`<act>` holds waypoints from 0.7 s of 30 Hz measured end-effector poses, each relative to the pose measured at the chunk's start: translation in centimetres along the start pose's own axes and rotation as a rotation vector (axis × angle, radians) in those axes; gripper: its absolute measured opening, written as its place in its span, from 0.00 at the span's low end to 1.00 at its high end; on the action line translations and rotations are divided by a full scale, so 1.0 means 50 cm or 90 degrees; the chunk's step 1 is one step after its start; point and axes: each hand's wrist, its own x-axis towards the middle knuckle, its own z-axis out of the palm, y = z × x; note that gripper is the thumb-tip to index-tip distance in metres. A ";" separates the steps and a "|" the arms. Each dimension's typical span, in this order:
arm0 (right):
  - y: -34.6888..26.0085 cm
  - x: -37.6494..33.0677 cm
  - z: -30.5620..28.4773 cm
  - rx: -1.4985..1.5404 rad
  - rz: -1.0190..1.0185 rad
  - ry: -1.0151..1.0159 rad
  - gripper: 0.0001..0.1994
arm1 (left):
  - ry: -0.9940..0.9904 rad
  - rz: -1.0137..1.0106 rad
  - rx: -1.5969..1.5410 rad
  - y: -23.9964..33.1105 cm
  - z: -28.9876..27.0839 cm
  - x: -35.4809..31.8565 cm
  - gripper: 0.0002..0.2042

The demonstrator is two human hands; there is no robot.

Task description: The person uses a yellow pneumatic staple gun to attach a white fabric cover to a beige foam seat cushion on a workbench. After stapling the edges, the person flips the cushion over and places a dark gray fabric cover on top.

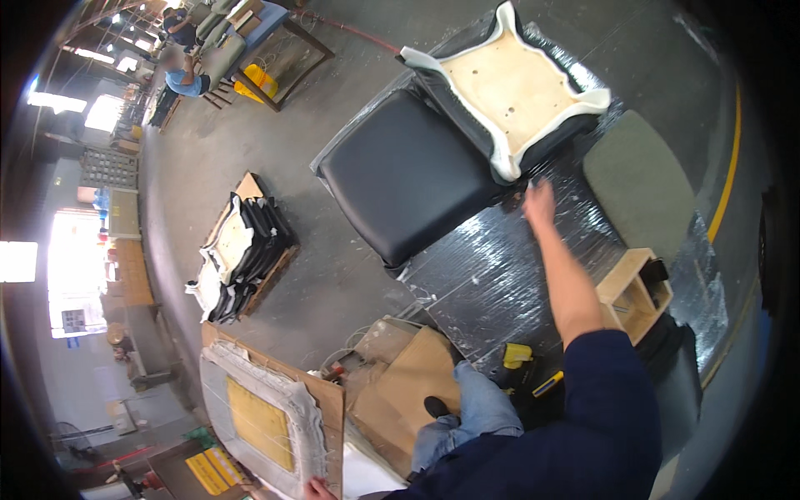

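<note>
My right hand (539, 202) is stretched forward over the plastic-wrapped table (492, 275), its fingers closed on something too small to make out. It is beside the corner of a black cushioned seat (408, 171), which lies smooth side up. Just beyond the hand is an upturned seat (512, 83) with a bare wooden underside and white padding folded around its edges. My left hand (318, 490) shows only in part at the lower edge, near a grey-white padded panel (258, 408) with a yellow centre. What its fingers do is hidden.
An olive-green panel (637, 171) and an open wooden box (633, 296) are on the table's right. A yellow-handled cutter (547, 383) and yellow object (517, 356) lie nearer me. Stacked black covers (250, 250) sit on the floor left. Two people work far left beside a blue table (267, 29).
</note>
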 end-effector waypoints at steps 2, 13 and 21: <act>0.014 -0.207 -0.083 0.085 0.032 -0.198 0.12 | 0.103 0.078 0.066 0.083 0.000 -0.003 0.21; 0.316 -1.096 -0.477 0.120 0.495 -0.124 0.13 | 0.180 0.510 -0.057 0.023 0.150 0.164 0.27; 0.075 -1.048 -0.452 0.216 0.407 -0.247 0.17 | 0.060 0.621 -0.153 -0.024 0.126 0.221 0.21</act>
